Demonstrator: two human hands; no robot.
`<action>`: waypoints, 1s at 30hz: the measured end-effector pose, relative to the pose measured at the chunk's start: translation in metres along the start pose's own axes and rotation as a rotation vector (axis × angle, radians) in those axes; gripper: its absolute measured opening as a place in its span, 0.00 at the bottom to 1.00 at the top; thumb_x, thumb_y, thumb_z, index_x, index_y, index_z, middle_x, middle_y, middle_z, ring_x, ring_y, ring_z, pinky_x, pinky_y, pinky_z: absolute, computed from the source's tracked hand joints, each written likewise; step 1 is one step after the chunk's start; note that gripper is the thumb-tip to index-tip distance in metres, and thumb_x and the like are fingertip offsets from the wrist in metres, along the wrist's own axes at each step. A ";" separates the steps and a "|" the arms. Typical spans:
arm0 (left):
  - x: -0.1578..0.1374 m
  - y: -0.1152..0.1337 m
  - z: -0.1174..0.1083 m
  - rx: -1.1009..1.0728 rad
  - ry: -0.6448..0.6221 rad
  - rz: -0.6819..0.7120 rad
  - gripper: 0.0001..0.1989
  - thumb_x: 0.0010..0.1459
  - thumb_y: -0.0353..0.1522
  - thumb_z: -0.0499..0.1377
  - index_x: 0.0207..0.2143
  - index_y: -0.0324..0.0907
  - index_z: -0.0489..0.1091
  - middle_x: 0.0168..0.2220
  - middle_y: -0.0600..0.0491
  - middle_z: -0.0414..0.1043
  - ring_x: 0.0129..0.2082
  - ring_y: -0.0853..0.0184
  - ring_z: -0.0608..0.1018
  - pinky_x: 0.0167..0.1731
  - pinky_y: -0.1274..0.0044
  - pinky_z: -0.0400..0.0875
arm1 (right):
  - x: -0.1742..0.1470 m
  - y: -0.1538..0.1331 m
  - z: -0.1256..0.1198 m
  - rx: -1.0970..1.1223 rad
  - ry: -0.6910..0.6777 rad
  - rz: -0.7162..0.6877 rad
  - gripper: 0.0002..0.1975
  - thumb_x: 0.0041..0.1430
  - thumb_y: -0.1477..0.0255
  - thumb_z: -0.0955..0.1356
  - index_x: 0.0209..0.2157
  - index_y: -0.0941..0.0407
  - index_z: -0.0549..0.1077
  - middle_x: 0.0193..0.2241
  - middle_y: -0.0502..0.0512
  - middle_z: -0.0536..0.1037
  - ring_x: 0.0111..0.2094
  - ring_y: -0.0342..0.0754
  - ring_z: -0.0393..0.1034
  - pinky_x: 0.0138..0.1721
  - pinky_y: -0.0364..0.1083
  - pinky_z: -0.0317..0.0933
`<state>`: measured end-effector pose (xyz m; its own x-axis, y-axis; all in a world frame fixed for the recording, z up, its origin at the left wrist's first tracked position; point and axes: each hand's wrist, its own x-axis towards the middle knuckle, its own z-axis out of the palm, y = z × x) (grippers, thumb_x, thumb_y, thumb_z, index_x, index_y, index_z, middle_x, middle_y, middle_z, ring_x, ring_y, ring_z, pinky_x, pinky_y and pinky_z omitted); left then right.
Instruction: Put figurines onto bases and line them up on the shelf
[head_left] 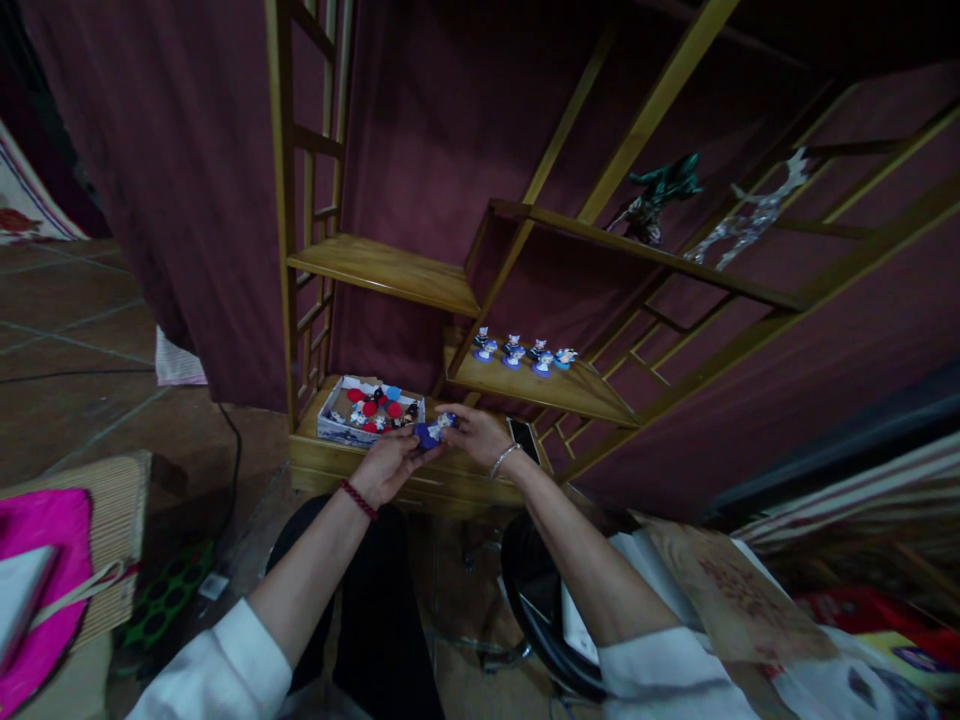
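Note:
Between my two hands is a small purple-and-white figurine (435, 430), held in front of the bottom shelf. My left hand (388, 465), with a dark red bead bracelet, grips its purple base. The fingers of my right hand (480, 437), with a silver bracelet on the wrist, are closed on its upper right side. Just left of it, a cardboard box (337, 430) on the bottom shelf contains several small figurines with red, blue and black parts. Several similar figurines (513, 355) stand in two rows on the middle shelf (540, 390).
A dark green statuette (660, 195) and a clear deer-shaped ornament (754, 220) stand on the upper right shelf. A black flat object (523, 437) lies right of my hands. A black stool (536, 610) stands below my right arm. At far left is a bright pink mat (64, 540).

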<state>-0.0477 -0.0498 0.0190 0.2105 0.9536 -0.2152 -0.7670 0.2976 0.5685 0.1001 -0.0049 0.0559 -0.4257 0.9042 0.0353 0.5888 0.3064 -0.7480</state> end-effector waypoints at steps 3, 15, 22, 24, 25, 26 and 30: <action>0.000 0.000 0.000 -0.008 -0.008 0.004 0.10 0.50 0.17 0.49 0.28 0.32 0.68 0.33 0.46 0.71 0.35 0.67 0.74 0.43 0.67 0.67 | 0.002 0.002 0.000 0.023 0.038 -0.016 0.19 0.46 0.75 0.65 0.43 0.55 0.65 0.28 0.48 0.71 0.28 0.40 0.65 0.31 0.41 0.61; -0.002 0.003 0.001 -0.032 0.023 0.012 0.09 0.50 0.18 0.50 0.24 0.32 0.68 0.31 0.47 0.71 0.35 0.67 0.73 0.41 0.68 0.69 | 0.007 0.000 -0.001 -0.059 0.058 -0.075 0.16 0.44 0.74 0.67 0.39 0.54 0.69 0.27 0.48 0.73 0.27 0.41 0.66 0.31 0.41 0.62; -0.004 0.004 0.000 -0.031 0.013 0.011 0.10 0.50 0.18 0.50 0.22 0.32 0.68 0.29 0.47 0.71 0.32 0.69 0.73 0.42 0.67 0.68 | 0.007 -0.005 -0.002 -0.111 0.035 -0.090 0.16 0.44 0.75 0.67 0.40 0.54 0.70 0.28 0.48 0.73 0.28 0.41 0.67 0.33 0.41 0.62; -0.003 0.004 -0.001 -0.033 0.004 0.019 0.09 0.50 0.18 0.50 0.22 0.32 0.67 0.29 0.47 0.71 0.33 0.69 0.73 0.43 0.66 0.67 | 0.007 -0.005 -0.003 -0.114 0.023 -0.095 0.16 0.45 0.75 0.66 0.40 0.54 0.70 0.28 0.48 0.73 0.27 0.41 0.67 0.33 0.41 0.62; -0.003 0.004 -0.001 -0.035 0.001 0.022 0.09 0.50 0.18 0.50 0.22 0.32 0.67 0.29 0.47 0.71 0.33 0.68 0.73 0.43 0.65 0.67 | 0.007 -0.005 -0.003 -0.118 0.016 -0.098 0.17 0.45 0.75 0.66 0.40 0.54 0.70 0.28 0.47 0.73 0.27 0.41 0.67 0.33 0.40 0.62; -0.003 0.004 -0.001 -0.036 -0.001 0.025 0.09 0.50 0.18 0.50 0.22 0.32 0.67 0.29 0.47 0.71 0.32 0.68 0.73 0.43 0.65 0.67 | 0.006 -0.006 -0.003 -0.123 0.013 -0.099 0.17 0.45 0.75 0.66 0.40 0.54 0.70 0.28 0.47 0.73 0.27 0.41 0.67 0.32 0.40 0.62; -0.004 0.005 0.001 -0.037 0.013 0.023 0.10 0.50 0.17 0.50 0.22 0.32 0.67 0.29 0.47 0.71 0.31 0.69 0.73 0.42 0.65 0.67 | 0.002 -0.012 -0.002 -0.173 0.037 -0.100 0.16 0.45 0.75 0.66 0.40 0.54 0.70 0.28 0.48 0.74 0.26 0.40 0.67 0.31 0.40 0.62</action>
<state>-0.0518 -0.0517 0.0230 0.1845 0.9594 -0.2132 -0.7934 0.2734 0.5438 0.0940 -0.0057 0.0663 -0.4647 0.8758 0.1302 0.6554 0.4391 -0.6146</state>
